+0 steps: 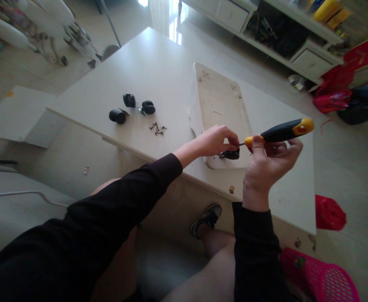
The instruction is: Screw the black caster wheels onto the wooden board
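Note:
My right hand [264, 163] grips a screwdriver [281, 132] with a black and yellow handle, held nearly level and pointing left. Its thin shaft runs to the fingertips of my left hand [217, 140], which are pinched together around the tip; what they hold there is too small to make out. Just below those fingers, a black caster wheel [232, 154] sits at the near end of an off-white plastic panel [223, 94] lying on the table. Three more casters [148, 107] lie to the left, beside a small scatter of dark screws [158, 129].
The white table [133, 63] ends just in front of my knees. A pink mesh basket [322, 274] and a red object [330, 213] stand right of it on the floor. Beyond are a white cabinet [312, 63] and red bags [335, 90]. A white box [23, 115] is at left.

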Demonstrator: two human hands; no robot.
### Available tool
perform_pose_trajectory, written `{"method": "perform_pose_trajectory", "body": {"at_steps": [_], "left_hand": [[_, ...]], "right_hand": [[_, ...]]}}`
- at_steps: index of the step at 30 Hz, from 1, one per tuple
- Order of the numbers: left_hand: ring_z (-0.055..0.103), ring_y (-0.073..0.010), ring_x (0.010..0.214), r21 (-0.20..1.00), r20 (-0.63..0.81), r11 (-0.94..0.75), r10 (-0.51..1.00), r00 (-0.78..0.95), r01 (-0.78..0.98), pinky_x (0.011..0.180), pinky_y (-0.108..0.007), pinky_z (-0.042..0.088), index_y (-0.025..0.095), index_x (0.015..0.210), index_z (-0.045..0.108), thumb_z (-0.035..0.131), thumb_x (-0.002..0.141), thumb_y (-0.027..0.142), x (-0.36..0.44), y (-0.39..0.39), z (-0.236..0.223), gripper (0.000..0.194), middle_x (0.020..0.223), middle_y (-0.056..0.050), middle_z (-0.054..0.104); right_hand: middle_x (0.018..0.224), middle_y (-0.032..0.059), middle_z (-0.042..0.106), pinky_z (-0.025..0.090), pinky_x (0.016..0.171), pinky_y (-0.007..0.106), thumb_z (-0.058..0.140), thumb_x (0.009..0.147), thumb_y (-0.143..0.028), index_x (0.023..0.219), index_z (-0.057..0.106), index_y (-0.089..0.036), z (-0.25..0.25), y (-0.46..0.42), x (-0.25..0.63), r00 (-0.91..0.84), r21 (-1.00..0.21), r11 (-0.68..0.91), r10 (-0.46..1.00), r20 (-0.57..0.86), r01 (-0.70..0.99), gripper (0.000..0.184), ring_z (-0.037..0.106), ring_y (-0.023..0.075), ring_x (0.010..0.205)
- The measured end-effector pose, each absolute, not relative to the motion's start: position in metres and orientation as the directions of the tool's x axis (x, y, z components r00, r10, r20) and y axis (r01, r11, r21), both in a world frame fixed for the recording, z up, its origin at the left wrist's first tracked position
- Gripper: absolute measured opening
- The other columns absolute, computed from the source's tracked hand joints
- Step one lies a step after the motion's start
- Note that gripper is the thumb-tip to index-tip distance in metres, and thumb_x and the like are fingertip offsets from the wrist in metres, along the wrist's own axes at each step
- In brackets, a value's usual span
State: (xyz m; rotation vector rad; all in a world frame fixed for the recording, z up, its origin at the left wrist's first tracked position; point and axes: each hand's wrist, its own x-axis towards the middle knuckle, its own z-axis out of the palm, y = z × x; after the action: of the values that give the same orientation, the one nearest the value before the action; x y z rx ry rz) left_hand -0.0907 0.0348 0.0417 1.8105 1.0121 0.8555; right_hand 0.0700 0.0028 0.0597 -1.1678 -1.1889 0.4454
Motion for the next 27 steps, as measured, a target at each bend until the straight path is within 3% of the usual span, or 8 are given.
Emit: {"method": "perform_pose_trajectory", "body": {"at_steps": [4, 7, 11, 18, 23, 27], "left_hand": [[0.063, -0.0082, 0.056, 0.953, 0.107, -0.230, 0.866, 0.488, 0.199, 0.062, -0.023, 0.052, 0.017, 0.114, 0.084, 0.071, 0.096, 0.022, -0.0929, 0.0324, 0.0412, 0.023, 0.085, -0.004, 0.079], [0.060, -0.0073, 0.054, 0.966, 0.085, -0.190, 0.872, 0.482, 0.173, 0.059, -0.023, 0.052, 0.016, 0.117, 0.083, 0.068, 0.098, 0.023, -0.0918, 0.0324, 0.0404, 0.025, 0.086, -0.004, 0.079], [0.063, -0.0088, 0.060, 0.960, 0.096, -0.202, 0.888, 0.450, 0.194, 0.064, -0.024, 0.055, 0.016, 0.111, 0.085, 0.068, 0.096, 0.017, -0.0901, 0.0333, 0.0416, 0.022, 0.086, -0.004, 0.079], [0.072, -0.0134, 0.076, 0.923, 0.143, -0.267, 0.906, 0.398, 0.276, 0.085, -0.029, 0.057, 0.017, 0.100, 0.086, 0.072, 0.092, 0.013, -0.0891, 0.0324, 0.0468, 0.016, 0.084, -0.005, 0.080], [0.072, -0.0144, 0.079, 0.918, 0.148, -0.274, 0.908, 0.393, 0.288, 0.084, -0.030, 0.056, 0.019, 0.101, 0.085, 0.074, 0.091, 0.015, -0.0884, 0.0340, 0.0439, 0.015, 0.093, -0.005, 0.082], [0.070, -0.0142, 0.079, 0.913, 0.162, -0.284, 0.910, 0.381, 0.291, 0.082, -0.030, 0.054, 0.018, 0.101, 0.085, 0.078, 0.089, 0.017, -0.0879, 0.0356, 0.0420, 0.014, 0.095, -0.006, 0.082]], "right_hand": [[0.092, -0.0062, 0.070, 0.065, 0.072, 0.033, 0.082, 0.078, -0.029, 0.120, 0.044, -0.029, 0.0632, 0.0014, 0.0683, 0.354, -0.891, 0.386, 0.819, 0.451, 0.241, 0.057, 0.075, 0.0140, 0.076], [0.099, -0.0024, 0.076, 0.067, 0.081, 0.038, 0.074, 0.083, -0.027, 0.122, 0.042, -0.029, 0.0647, 0.0000, 0.0659, 0.277, -0.886, 0.417, 0.844, 0.460, 0.201, 0.050, 0.078, 0.0162, 0.088], [0.103, -0.0024, 0.074, 0.067, 0.087, 0.041, 0.074, 0.084, -0.029, 0.123, 0.044, -0.029, 0.0652, -0.0007, 0.0626, 0.241, -0.878, 0.441, 0.846, 0.475, 0.184, 0.050, 0.078, 0.0164, 0.094], [0.104, -0.0043, 0.061, 0.066, 0.079, 0.034, 0.090, 0.070, -0.030, 0.114, 0.050, -0.028, 0.0670, 0.0013, 0.0626, 0.309, -0.851, 0.462, 0.795, 0.522, 0.247, 0.060, 0.073, 0.0131, 0.088], [0.097, -0.0041, 0.068, 0.066, 0.078, 0.037, 0.087, 0.075, -0.031, 0.118, 0.048, -0.028, 0.0634, 0.0019, 0.0645, 0.351, -0.878, 0.401, 0.807, 0.474, 0.262, 0.059, 0.072, 0.0162, 0.086], [0.105, -0.0009, 0.073, 0.066, 0.083, 0.040, 0.079, 0.080, -0.030, 0.122, 0.046, -0.028, 0.0635, 0.0008, 0.0610, 0.313, -0.877, 0.434, 0.819, 0.480, 0.208, 0.053, 0.075, 0.0189, 0.096]]}}
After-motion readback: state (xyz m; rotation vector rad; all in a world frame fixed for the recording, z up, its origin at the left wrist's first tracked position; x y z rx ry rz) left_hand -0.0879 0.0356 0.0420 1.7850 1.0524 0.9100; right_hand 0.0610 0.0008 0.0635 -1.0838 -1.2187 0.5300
